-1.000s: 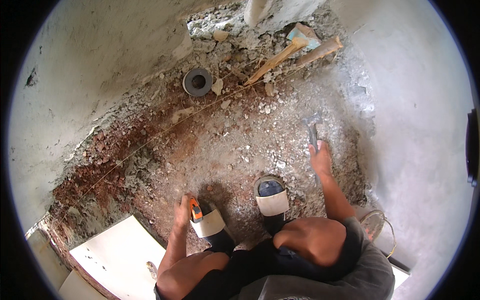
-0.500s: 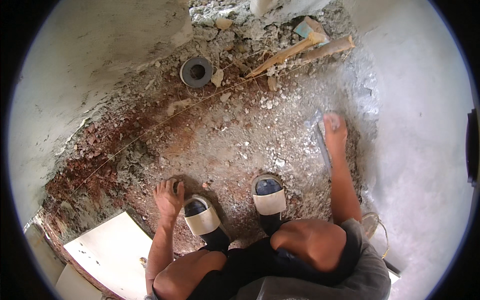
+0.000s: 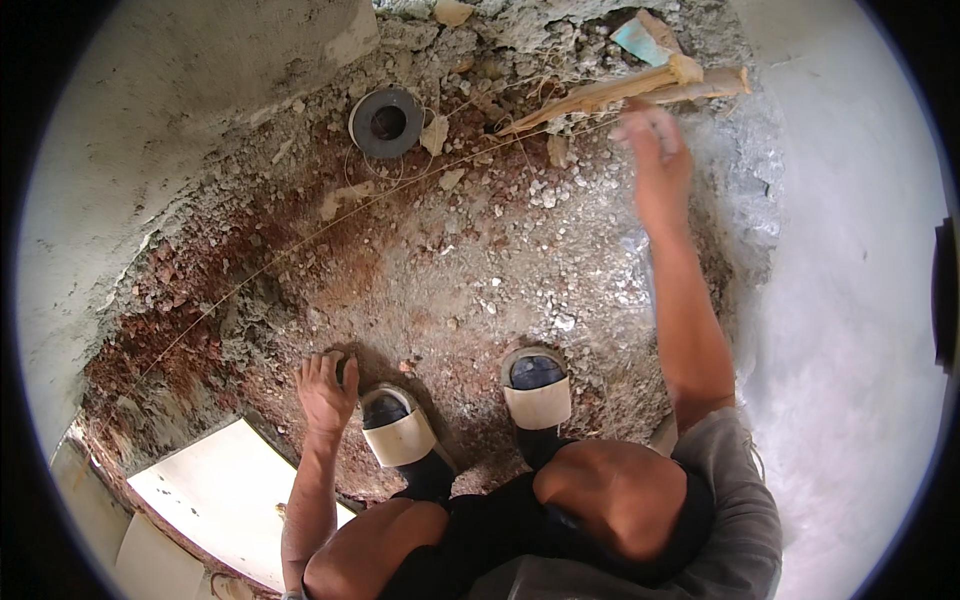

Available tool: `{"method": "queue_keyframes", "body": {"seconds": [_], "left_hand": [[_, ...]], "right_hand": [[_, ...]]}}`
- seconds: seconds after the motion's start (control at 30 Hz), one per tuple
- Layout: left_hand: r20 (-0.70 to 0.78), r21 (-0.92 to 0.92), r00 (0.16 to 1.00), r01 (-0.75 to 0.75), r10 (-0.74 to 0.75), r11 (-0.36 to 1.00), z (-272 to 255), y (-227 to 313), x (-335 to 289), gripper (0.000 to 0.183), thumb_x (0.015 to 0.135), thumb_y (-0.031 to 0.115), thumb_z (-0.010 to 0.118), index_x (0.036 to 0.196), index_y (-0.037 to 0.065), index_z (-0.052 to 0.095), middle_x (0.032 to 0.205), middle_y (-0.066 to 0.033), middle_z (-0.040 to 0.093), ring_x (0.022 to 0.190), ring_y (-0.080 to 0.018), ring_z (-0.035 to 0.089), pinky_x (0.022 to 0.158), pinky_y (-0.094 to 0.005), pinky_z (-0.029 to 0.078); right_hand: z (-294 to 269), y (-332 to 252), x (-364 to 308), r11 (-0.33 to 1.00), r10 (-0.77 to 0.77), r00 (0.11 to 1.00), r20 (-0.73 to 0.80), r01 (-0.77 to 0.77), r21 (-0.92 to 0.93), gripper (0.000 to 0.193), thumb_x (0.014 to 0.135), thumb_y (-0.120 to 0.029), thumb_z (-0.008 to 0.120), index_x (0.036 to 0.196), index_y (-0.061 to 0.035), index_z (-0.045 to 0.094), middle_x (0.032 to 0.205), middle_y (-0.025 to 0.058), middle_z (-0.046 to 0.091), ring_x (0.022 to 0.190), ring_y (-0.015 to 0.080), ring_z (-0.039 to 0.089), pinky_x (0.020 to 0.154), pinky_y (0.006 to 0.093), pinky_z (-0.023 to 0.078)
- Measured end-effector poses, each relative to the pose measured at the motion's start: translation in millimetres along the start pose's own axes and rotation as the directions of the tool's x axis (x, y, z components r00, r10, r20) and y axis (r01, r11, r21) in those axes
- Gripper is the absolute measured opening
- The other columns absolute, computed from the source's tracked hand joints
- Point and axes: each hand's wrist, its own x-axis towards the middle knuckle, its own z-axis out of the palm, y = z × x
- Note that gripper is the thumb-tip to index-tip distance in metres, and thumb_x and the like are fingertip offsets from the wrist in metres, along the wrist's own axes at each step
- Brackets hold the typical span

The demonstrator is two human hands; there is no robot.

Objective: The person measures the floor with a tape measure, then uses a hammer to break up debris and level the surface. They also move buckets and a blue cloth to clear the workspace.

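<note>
The right hand (image 3: pixel 660 155) was half-open near two wooden sticks (image 3: pixel 590 96) at the ground's (image 3: pixel 430 265) far edge, left hand (image 3: pixel 328 392) curled, both holds unclear.

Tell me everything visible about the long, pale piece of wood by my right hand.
The piece of wood looks yellowish-brown and rough, blunt at its right end, narrowing leftward. It lies slanted across the rubble, beside a second stick. The blurred right hand is at its near edge; whether they touch is unclear.
</note>
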Motion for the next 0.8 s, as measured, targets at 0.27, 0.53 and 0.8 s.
{"method": "queue_keyframes", "body": {"seconds": [0.27, 0.53, 0.8], "left_hand": [[0.006, -0.010, 1.000, 0.000, 0.000, 1.000, 2, -3, 6, 0.022, 0.084, 0.029, 0.063, 0.088, 0.008, 0.060, 0.080, -0.0101, 0.057, 0.076, -0.0286, 0.053, 0.072, -0.0403, 0.038], [-0.020, -0.021, 1.000, -0.003, 0.002, 1.000, 3, -5, 7, 0.023, 0.085, 0.031, 0.062, 0.086, 0.008, 0.059, 0.079, -0.0099, 0.056, 0.076, -0.0288, 0.052, 0.073, -0.0403, 0.037], [-0.014, -0.017, 1.000, -0.015, 0.014, 1.000, 0, -4, 4, 0.021, 0.086, 0.029, 0.062, 0.086, 0.008, 0.059, 0.078, -0.0097, 0.055, 0.075, -0.0287, 0.052, 0.073, -0.0400, 0.037]], "right_hand": [[5, -19, 6, 0.973, -0.214, 0.977, 0.020, 0.211, 0.094, 0.052, 0.078, -0.034, 0.076, 0.113, -0.0025, 0.053, 0.095, 0.0081, 0.064, 0.092, 0.0178, 0.060, 0.086, 0.0335, 0.047], [8, -20, 8, 0.964, -0.258, 0.966, -0.012, 0.257, -0.064, 0.061, 0.081, -0.026, 0.073, 0.127, 0.0053, 0.048, 0.103, 0.0085, 0.061, 0.093, 0.0128, 0.057, 0.080, 0.0249, 0.046], [12, -38, 7, 0.955, -0.250, 0.953, -0.173, 0.213, -0.207, 0.037, 0.077, -0.035, 0.076, 0.090, -0.0031, 0.065, 0.086, 0.0085, 0.068, 0.080, 0.0155, 0.063, 0.076, 0.0304, 0.048]]}}
